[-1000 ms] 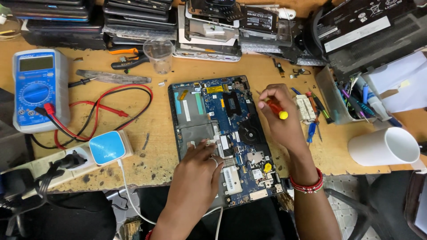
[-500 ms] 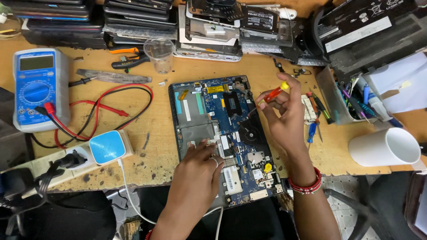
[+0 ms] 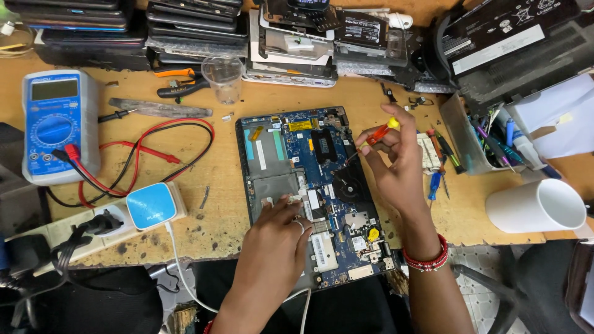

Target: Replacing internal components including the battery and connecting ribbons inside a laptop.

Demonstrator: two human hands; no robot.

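Left hand (image 3: 275, 232) flat, fingers spread, pinning board (image 3: 309, 192) at 6 o'clock: keep pressing. Right hand (image 3: 396, 164) pinching screwdriver (image 3: 380, 133) at 3 o'clock: hold tip upright over screw.

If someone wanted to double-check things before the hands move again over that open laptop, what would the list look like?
1. Small red-and-yellow screwdriver gripped in right hand: ok.
2. Left hand resting on the open blue laptop circuit board, steadying it: ok.
3. Screwdriver tip seated on a screw: not ok, it is lifted above the board.
4. Clear plastic cup apart from the board: ok.
5. Loose screws accounted for: cannot tell.
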